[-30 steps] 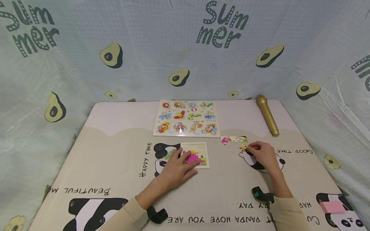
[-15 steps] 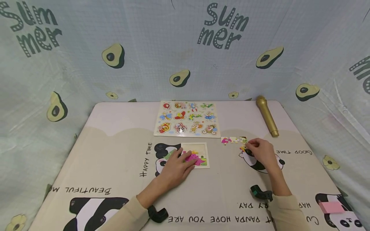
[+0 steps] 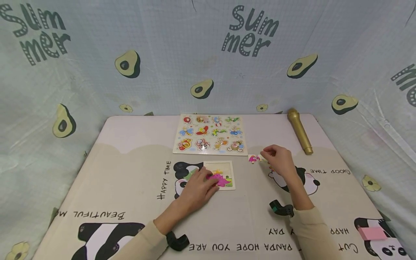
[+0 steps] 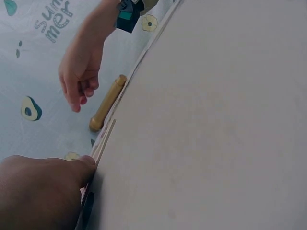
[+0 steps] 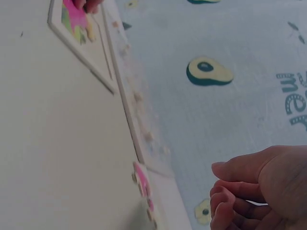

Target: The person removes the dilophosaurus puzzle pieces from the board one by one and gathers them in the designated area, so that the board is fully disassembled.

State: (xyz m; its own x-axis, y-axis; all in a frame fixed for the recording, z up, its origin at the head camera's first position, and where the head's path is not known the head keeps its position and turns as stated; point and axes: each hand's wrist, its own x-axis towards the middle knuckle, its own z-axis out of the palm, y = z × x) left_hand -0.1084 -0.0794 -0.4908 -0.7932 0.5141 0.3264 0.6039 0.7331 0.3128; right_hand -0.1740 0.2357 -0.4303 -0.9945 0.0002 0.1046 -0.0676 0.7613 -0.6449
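Left grip point(image 3: 199, 186) on the puzzle frame point(image 3: 232, 176), right grip point(image 3: 277, 159) over loose pieces point(image 3: 253, 158).
From my remote post: left grip relaxed, fingers bent across the frame, clasping nothing I can make out; its weight presumably stops the frame sliding on the worktop point(image 3: 136, 173). Right grip loosely curled, thumb close to forefinger, nothing visible between. Pieces partly hidden under it, the rest just beside its fingertips toward the left grip, picture side up, I'd guess for easy choosing. Picture board point(image 3: 210, 137) flat beyond the left grip, microphone point(image 3: 300, 131) beyond the right; both seemingly parked aside.
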